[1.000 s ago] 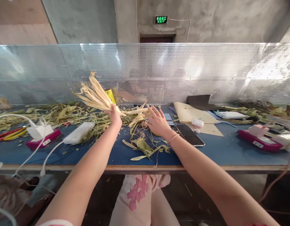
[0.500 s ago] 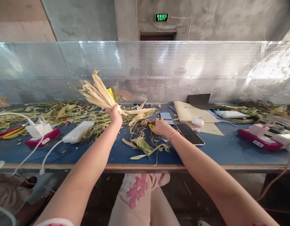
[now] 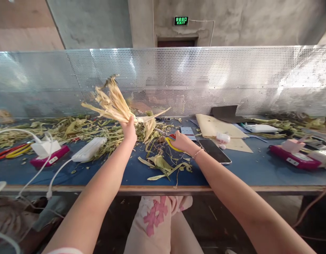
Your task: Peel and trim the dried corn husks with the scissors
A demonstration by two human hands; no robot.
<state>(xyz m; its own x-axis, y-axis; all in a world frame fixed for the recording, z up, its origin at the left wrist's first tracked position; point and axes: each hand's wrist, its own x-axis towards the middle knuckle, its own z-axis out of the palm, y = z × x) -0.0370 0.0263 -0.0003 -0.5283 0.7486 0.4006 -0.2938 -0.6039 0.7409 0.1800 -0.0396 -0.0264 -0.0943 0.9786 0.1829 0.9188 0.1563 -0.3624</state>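
Note:
My left hand (image 3: 129, 129) is closed around the base of a bundle of dry corn husks (image 3: 113, 102), held up above the table. The loose tips fan out to the upper left, and a few strips stick out to the right of the fist. My right hand (image 3: 183, 142) grips shears (image 3: 175, 145) with one red and one yellow handle. Their metal end points left, toward the hanging husk strips (image 3: 149, 127), and I cannot tell whether it touches them. Beneath, on the blue table (image 3: 99, 175), lie loose husk scraps (image 3: 163, 164).
A smartphone (image 3: 215, 151) lies beside my right wrist, near a white earphone case (image 3: 222, 138) and brown paper (image 3: 218, 126). Power strips (image 3: 50, 157) with cables, a white power bank (image 3: 89, 149) and another red-and-yellow tool (image 3: 13, 151) are around. Behind rises a perforated metal screen (image 3: 231, 81).
The husk bundle has turned slightly, and its right-hand strips now point up more. The shears' metal end shows more clearly, near the strips. My right hand has shifted only slightly.

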